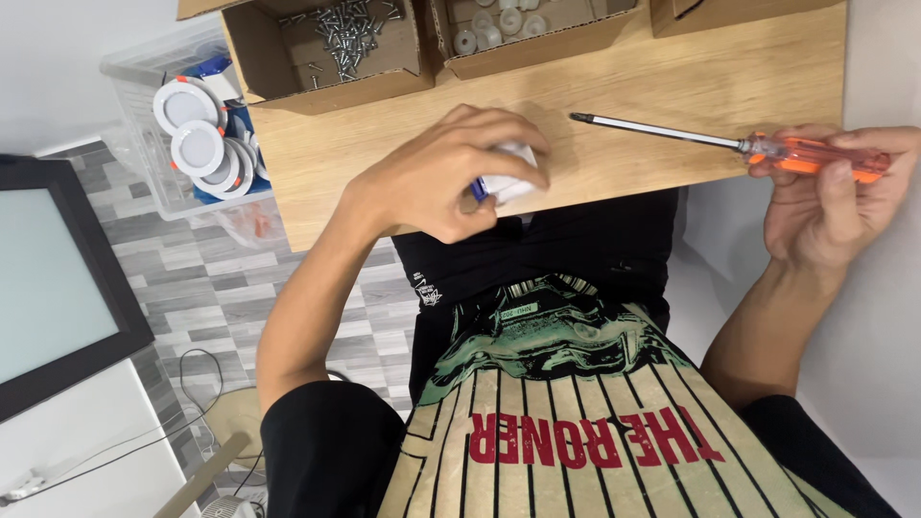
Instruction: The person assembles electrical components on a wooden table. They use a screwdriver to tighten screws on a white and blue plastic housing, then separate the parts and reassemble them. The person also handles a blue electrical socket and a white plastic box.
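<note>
One screwdriver (729, 144), one small white part (513, 173), three open cardboard boxes (326, 58) on the bench (624, 86), and about four round white lamps (197, 144) in one clear bin (144, 67).

A single head-worn camera looks steeply down the person's own torso, close to the work. The pale wooden tabletop (672, 77) lies beyond the left hand (451, 177); the right hand (830, 206) sits by the frame's right edge. The picture seems tilted slightly.
</note>
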